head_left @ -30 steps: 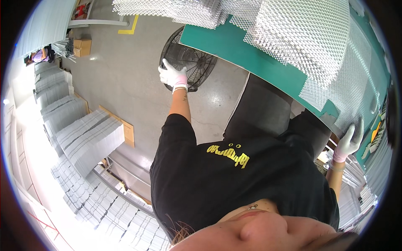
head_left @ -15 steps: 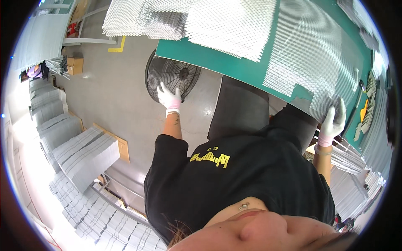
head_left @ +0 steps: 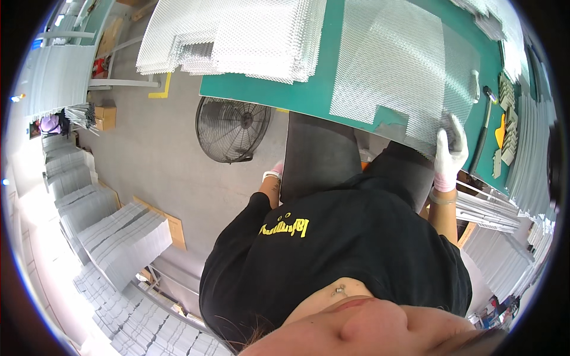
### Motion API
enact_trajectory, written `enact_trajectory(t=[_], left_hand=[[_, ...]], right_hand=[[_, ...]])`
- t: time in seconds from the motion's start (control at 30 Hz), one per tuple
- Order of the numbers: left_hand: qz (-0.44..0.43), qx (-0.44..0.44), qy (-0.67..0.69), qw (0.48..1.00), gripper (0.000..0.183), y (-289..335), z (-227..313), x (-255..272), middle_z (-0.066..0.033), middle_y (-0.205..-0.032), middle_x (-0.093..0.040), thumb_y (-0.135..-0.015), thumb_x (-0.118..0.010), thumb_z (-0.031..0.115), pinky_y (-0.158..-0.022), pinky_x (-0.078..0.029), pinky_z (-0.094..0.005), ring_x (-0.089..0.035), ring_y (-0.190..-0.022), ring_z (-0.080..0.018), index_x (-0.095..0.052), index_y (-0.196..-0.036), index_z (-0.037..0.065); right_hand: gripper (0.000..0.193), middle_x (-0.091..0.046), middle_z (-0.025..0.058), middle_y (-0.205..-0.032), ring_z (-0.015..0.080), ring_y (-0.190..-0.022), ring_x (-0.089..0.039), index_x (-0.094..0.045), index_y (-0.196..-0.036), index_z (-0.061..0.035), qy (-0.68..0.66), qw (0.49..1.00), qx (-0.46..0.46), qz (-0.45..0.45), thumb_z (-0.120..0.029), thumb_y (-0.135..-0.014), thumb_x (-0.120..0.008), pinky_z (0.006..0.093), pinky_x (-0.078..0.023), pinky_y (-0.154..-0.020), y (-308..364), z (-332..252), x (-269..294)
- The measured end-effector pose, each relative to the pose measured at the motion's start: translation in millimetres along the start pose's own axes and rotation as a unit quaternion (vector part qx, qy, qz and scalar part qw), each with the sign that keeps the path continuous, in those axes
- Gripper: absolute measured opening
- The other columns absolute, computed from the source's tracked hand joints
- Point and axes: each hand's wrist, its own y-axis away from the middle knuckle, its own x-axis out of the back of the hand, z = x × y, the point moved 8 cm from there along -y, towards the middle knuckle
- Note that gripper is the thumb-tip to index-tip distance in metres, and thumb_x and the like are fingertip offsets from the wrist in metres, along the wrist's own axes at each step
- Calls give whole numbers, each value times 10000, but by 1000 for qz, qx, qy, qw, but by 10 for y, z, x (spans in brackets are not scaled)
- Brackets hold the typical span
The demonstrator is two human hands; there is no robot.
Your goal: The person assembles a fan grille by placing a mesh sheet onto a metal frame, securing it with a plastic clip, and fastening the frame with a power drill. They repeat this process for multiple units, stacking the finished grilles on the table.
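Observation:
My right hand [head_left: 450, 148], in a white glove with a pink cuff, rests at the near right corner of a silver mesh sheet [head_left: 389, 65]. Its thumb and fingers are apart, and no grip on the sheet shows. The sheet lies on the green tabletop [head_left: 267, 92], has a notch in its near edge and overlaps another mesh sheet [head_left: 460, 65] to its right. My left hand [head_left: 276, 168] is low beside my left leg, which hides its fingers; only the pink cuff and part of the glove show.
A stack of mesh sheets [head_left: 261, 41] overhangs the table's left front edge. A black floor fan [head_left: 231, 130] stands below it. At the table's right lie a long dark-handled tool [head_left: 484, 130], a yellow tool [head_left: 500, 129] and grey metal pieces [head_left: 507, 98]. Grey stacks [head_left: 124, 240] stand at left.
My left hand has dropped from in front of the fan to beside my leg. My right hand stays at the mesh sheet's corner. The view has shifted, so the table appears further left.

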Motion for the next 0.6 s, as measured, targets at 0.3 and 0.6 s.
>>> enact_trajectory(t=[0.3, 0.6], left_hand=[[88, 48, -128, 987, 571, 337, 411, 593, -199, -1277, -624, -890, -617, 424, -1034, -435, -393, -587, -1199, -322, -579, -1320, 51], [550, -69, -409, 725, 951, 1467, 1671, 2127, -225, -1558, -277, -759, -783, 298, -1165, -240, -532, -260, -1443, -399, -268, -1509, 22]], right_hand=[[410, -631, 136, -1268, 212, -1182, -589, -594, -1280, 41, -11, 1000, -16, -13, 35, -876, -663, 328, -441, -1040, -14, 27, -28], [404, -625, 130, -1276, 211, -1195, -578, -593, -1287, 33, -9, 1000, -18, -19, 23, -888, -655, 328, -421, -1055, -15, -1, -54]])
